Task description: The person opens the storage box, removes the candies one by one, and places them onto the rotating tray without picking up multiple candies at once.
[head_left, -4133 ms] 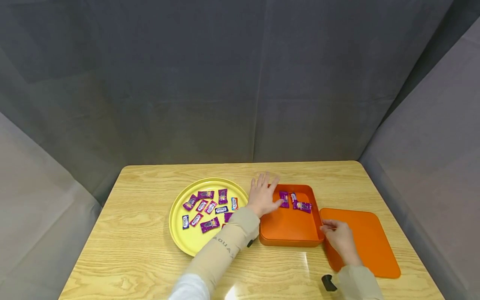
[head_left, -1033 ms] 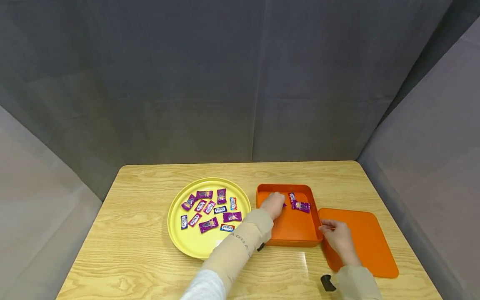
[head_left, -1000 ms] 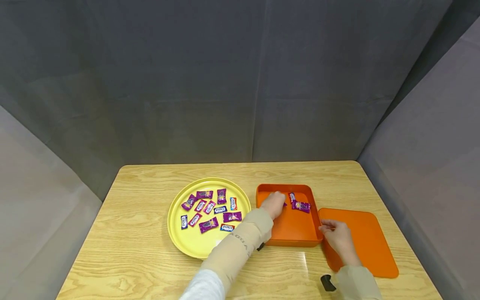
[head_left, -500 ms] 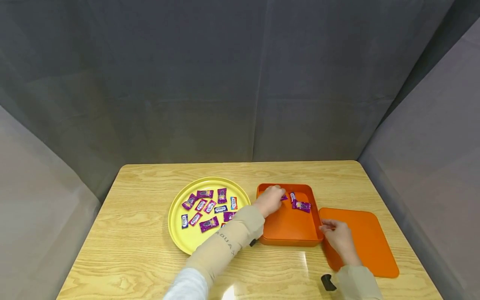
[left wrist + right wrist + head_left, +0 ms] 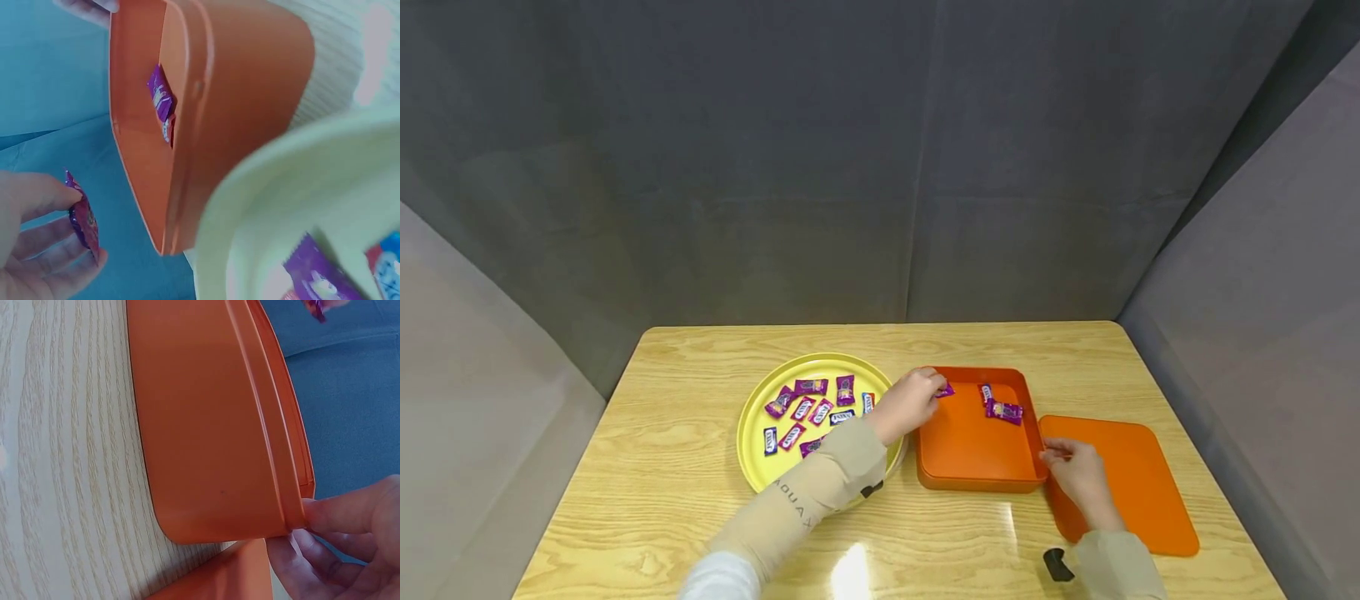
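Observation:
My left hand [image 5: 910, 404] pinches a purple-wrapped candy [image 5: 946, 390] between thumb and fingers, raised over the left rim of the orange box [image 5: 981, 454]. The left wrist view shows that same wrapped candy [image 5: 84, 215] edge-on, apart from the box. Two candies lie inside near the back right: a larger purple one [image 5: 1004, 412] and a small dark-wrapped one [image 5: 986, 394]. On the box's right side, my right hand [image 5: 1078, 475] grips the rim; in the right wrist view its thumb and fingers [image 5: 325, 512] sit at the corner of that edge.
A round yellow tray [image 5: 752, 467] with several wrapped candies stands left of the box, partly covered by the left forearm. The orange lid [image 5: 1157, 500] lies flat at the right, beneath the right hand. Dark curtains [image 5: 790, 167] enclose the wooden table [image 5: 647, 500].
My left hand, spread over the box earlier, reached in and took the purple candy lying at its left. Hand and candy have since moved left. The right hand stays on the rim.

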Tool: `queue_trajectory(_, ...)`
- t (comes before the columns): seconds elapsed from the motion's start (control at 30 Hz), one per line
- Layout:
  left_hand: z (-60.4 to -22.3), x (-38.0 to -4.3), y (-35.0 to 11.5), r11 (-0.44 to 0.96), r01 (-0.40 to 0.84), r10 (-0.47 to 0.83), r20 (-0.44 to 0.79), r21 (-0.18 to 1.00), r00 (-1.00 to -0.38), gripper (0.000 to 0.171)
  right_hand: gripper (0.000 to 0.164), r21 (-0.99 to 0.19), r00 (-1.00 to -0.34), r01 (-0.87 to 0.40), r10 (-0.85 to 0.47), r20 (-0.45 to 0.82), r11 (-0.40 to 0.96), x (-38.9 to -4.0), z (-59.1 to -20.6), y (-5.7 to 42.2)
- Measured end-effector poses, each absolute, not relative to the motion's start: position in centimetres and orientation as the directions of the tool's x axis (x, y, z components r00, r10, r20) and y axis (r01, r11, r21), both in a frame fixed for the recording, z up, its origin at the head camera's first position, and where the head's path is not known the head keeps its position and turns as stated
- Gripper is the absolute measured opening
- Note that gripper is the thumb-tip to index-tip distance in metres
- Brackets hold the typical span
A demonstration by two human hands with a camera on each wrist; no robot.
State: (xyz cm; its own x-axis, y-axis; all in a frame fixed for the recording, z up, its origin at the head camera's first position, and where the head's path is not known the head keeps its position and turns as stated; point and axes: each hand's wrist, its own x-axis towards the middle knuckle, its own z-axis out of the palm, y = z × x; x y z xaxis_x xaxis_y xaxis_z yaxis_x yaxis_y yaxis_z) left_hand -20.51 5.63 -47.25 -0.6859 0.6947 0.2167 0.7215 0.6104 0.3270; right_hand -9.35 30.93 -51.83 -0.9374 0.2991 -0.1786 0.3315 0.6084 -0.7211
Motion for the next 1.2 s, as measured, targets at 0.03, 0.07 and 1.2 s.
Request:
queue_trajectory(0.03, -47.1, -20.4, 5.2, 0.605, 0.721, 0.692, 0.224, 0.339, -0.686, 0.017, 0.029, -0.719, -0.937, 0.334, 0.301, -0.18, 0.61, -9.4, -51.9, 30.9)
queue_trajectory(0.07, -47.1, -20.2, 4.7, 0.601, 0.72, 0.689, 0.232, 0.347, -0.687, 0.017, 0.029, -0.719, -0.938, 0.331, 0.298, -0.178, 0.611, -9.4, -51.9, 31.0)
queue_trajectory(1.2, -50.3, -16.9, -8.1, 0.538, 0.654, 0.814, -0.127, 0.532, -0.567, 0.022, 0.029, -0.717, -0.938, 0.33, 0.3, -0.175, 0.614, -9.4, -51.9, 30.9)
